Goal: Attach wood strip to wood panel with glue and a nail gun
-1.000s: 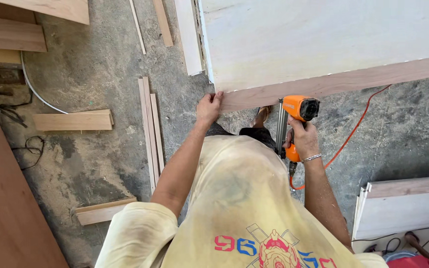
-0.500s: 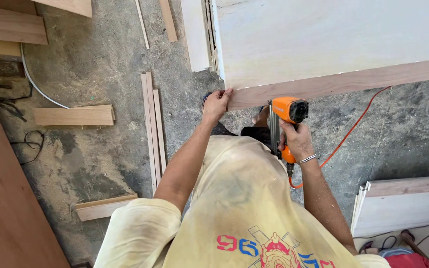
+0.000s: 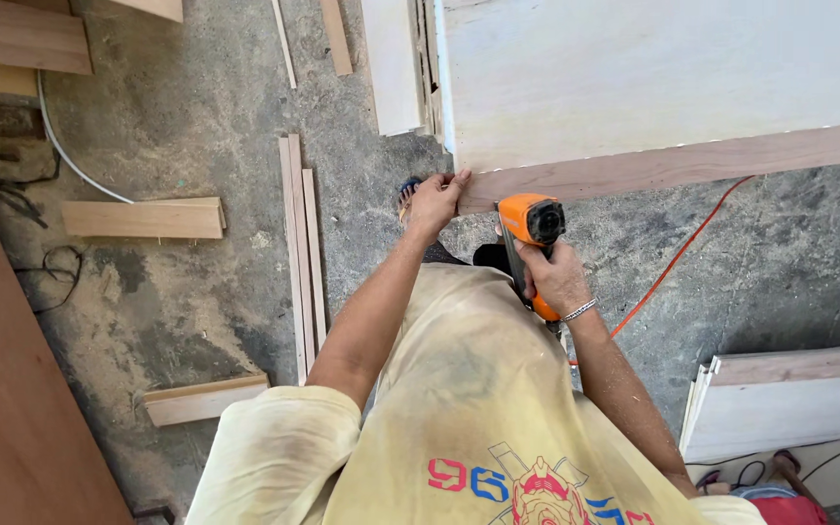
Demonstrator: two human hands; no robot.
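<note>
My left hand (image 3: 434,202) presses on the left end of a long wooden edge strip (image 3: 673,165) that runs along the near side of a big white panel (image 3: 653,68). My right hand (image 3: 556,277) grips an orange nail gun (image 3: 529,228), held just below the strip and close to its left end. An orange hose (image 3: 678,258) trails from the tool across the floor to the right. A wristband sits on my right wrist.
On the dusty concrete floor lie thin wood strips (image 3: 301,253), short boards (image 3: 143,219) (image 3: 201,399) and cables (image 3: 46,175). A large brown sheet (image 3: 12,408) fills the left edge. White panels (image 3: 789,403) lie at the right.
The view has shifted so the panel's corner sits further right. My right hand has brought the nail gun up and left, closer to the strip's end. My left hand stays on the corner.
</note>
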